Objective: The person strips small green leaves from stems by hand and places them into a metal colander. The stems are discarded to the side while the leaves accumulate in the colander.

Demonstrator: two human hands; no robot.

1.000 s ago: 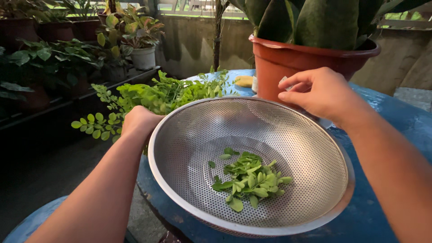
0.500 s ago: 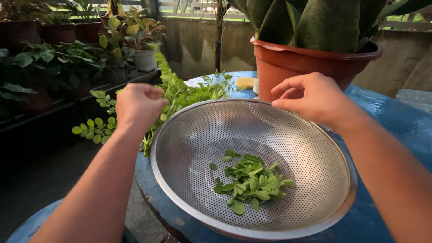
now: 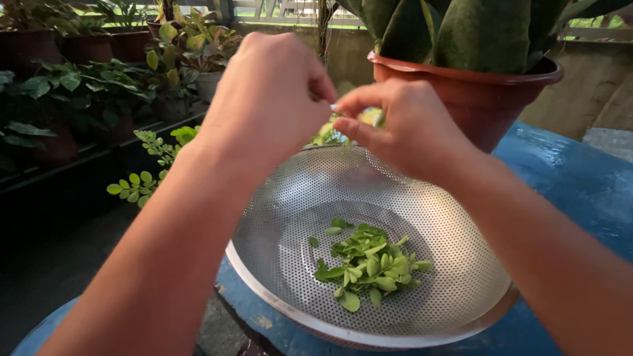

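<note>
Both hands meet above the far rim of the strainer, in the only view there is, the head camera. Left hand (image 3: 267,99) is curled into a loose fist, thumb and forefinger pinched together at its 3 o'clock side; right hand (image 3: 402,125) faces it, thumb and forefinger likewise pinched. Between the two pinches sits one leafy sprig (image 3: 328,130), mostly hidden behind the knuckles, so its long axis cannot be told for sure; the visible green hangs toward 6 o'clock, down to the rim.

Counted: two hands, one perforated metal strainer (image 3: 455,217), one heap of plucked leaves (image 3: 366,264) on its bottom, one terracotta pot (image 3: 488,99) at 1 o'clock holding broad dark leaves. The strainer rests on a blue table (image 3: 573,178). A bundle of leafy branches (image 3: 155,165) shows at 9 o'clock of the strainer, its stems running roughly from 3 toward 9 o'clock with the tips hanging off the table edge. Several potted plants (image 3: 79,79) stand on a low shelf at 10 o'clock.

Half a second earlier the hands were well apart, the left raising a sprig at the strainer's 10 o'clock rim, the right empty at 1 o'clock; now they have closed together.
</note>
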